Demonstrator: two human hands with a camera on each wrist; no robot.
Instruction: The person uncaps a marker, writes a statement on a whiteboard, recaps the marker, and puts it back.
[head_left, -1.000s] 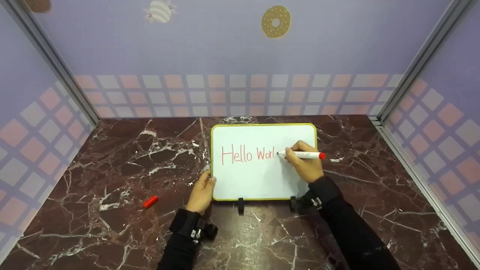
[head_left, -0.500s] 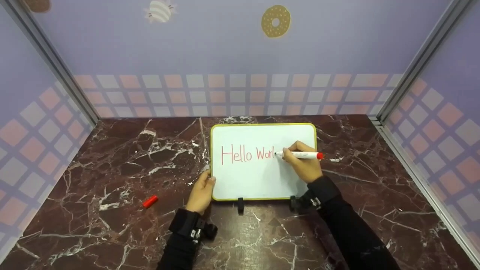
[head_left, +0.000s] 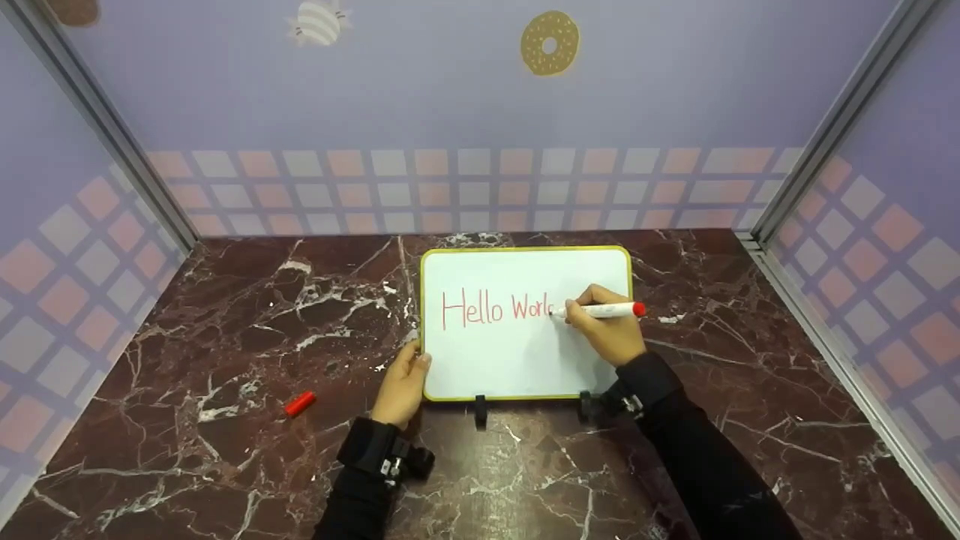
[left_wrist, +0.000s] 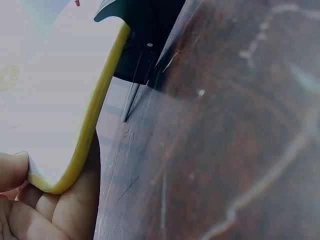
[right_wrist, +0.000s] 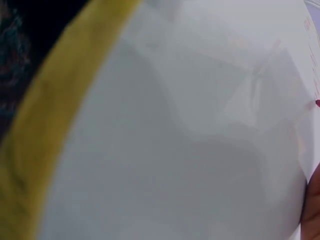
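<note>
A small whiteboard (head_left: 495,364) with a yellow frame stands tilted on black feet, with "Hello Worl" and part of a further letter in red on it. My right hand (head_left: 611,337) pinches a white marker (head_left: 609,310) with a red end, its dark tip at the last letter. At the board's lower left edge, my left hand (head_left: 401,386) grips the frame; in the left wrist view the thumb lies on the front and the fingers (left_wrist: 72,210) go behind the yellow rim (left_wrist: 95,110). The right wrist view shows mostly board surface (right_wrist: 175,165), with the hand (right_wrist: 312,205) at its right edge.
A red marker cap (head_left: 301,403) lies on the dark marbled table (head_left: 187,465), left of my left hand. Purple walls with a checked band (head_left: 472,187) enclose the table at the back and both sides. Black foot clips (head_left: 481,412) stick out under the board.
The marker tip has shifted slightly left and down, and a curved red stroke now stands after the "l". My left hand stays on the board's edge.
</note>
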